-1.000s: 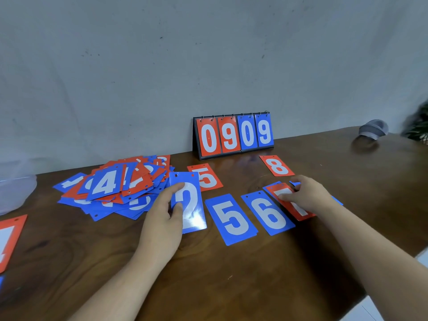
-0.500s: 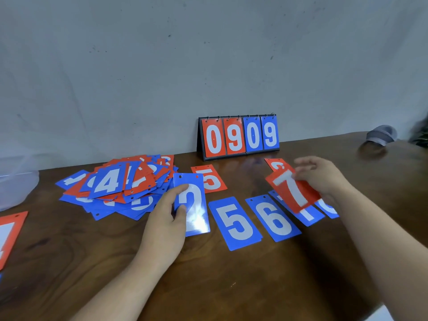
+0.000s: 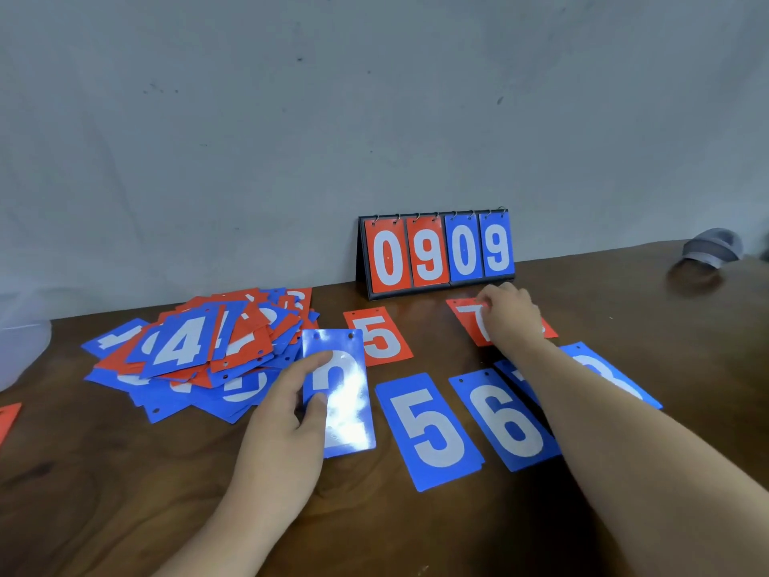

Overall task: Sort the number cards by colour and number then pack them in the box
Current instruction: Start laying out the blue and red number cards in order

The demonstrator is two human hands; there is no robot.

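Loose pile (image 3: 199,351): red and blue cards overlapping, just left of my left hand, not yet sorted.
Left hand (image 3: 287,414): grips the blue 2 card (image 3: 345,410) by its left long edge, thumb on the face.
Between my hands: red 5 (image 3: 378,337), blue 5 (image 3: 432,431) and blue 6 (image 3: 505,422), flat on the worktop (image 3: 125,493).
Right hand (image 3: 509,314): fingers curled, pinching the red 7 card (image 3: 468,316) near its top.
Handling: I judge the cards thin, light, stiff and glossy-slick. A flat one is best slid or levered up at a corner, then pinched by the edge.
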